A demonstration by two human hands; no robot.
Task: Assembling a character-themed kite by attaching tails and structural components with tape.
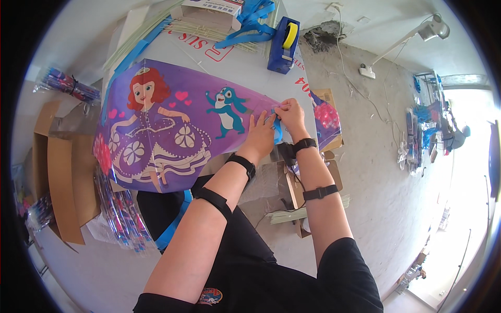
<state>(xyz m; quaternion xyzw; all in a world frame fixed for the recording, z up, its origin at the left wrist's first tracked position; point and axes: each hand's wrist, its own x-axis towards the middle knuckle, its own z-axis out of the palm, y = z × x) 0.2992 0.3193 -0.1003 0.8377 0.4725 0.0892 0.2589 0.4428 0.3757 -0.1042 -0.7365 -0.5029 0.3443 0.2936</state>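
Observation:
A purple kite sheet point(172, 120), printed with a red-haired princess and a blue rabbit, lies across the work surface, its narrow tip to the right. My left hand point(259, 138) rests on it near the tip, fingers stretched out and apart. Beside it, my right hand point(292, 116) pinches at the tip, where a bit of blue ribbon point(278, 131) shows between and below the two hands. The fingers partly cover the spot they work on.
Behind the kite stand a blue tape dispenser point(283, 46) with yellow core, a bundle of blue ribbon point(253, 26), thin pale rods point(143, 39) and a small box point(211, 13). An open carton point(65, 182) is at left, above wrapped packages point(122, 214). Another carton point(329, 177) stands lower right.

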